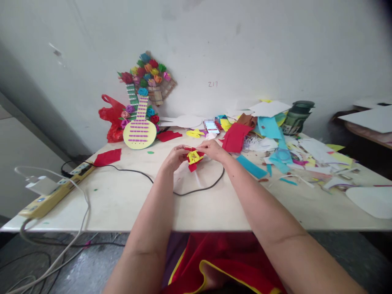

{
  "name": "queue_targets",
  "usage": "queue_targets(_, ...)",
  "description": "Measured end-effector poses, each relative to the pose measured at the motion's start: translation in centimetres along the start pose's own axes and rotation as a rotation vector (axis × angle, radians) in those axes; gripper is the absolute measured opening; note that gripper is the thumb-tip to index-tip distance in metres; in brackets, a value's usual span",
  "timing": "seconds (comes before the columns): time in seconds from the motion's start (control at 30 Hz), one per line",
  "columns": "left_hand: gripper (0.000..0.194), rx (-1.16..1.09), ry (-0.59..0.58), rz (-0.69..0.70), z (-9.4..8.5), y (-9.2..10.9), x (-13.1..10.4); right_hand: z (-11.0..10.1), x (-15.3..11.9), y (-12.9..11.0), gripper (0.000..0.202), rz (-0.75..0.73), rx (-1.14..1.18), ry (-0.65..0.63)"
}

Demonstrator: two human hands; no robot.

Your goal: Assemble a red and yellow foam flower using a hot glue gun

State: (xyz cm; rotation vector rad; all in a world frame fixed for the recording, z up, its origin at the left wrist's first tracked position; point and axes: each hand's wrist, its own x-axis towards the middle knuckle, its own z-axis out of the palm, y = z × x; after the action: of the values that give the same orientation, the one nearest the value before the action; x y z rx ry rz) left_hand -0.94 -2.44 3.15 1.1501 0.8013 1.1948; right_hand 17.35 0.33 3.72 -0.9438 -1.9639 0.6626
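Both of my hands meet over the middle of the white table (122, 204), around a small red and yellow paper flower (194, 157). On its left side, my left hand (177, 157) pinches the red outer paper. From the right, my right hand (212, 148) has its fingers closed on the flower's upper red edge. The flower's yellow centre faces up, and one red petal hangs toward me. A thin pale stem shows below it.
A yellow power strip (45, 202) with cables lies at the left. A black cable (196, 191) loops below my hands. Behind stand a yellow paper instrument (140, 134) and a red bag (114, 118). Paper scraps (318, 151) and a dark green bottle (297, 118) are at the right.
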Motion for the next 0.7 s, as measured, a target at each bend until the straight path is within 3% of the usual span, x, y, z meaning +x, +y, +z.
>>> queue_targets(0.27,0.061,0.066,-0.005,0.052,0.54,0.28,-0.41,0.18,0.35,0.77,0.018,-0.013,-0.018,0.091)
queue_targets(0.47,0.064,0.171,0.042,0.086,0.77,-0.15,-0.15,0.37,0.48,0.98,0.018,-0.005,-0.001,0.097)
queue_targets(0.7,0.065,0.14,0.006,0.099,0.42,0.02,-0.28,0.47,0.28,0.64,0.019,0.049,0.118,0.078)
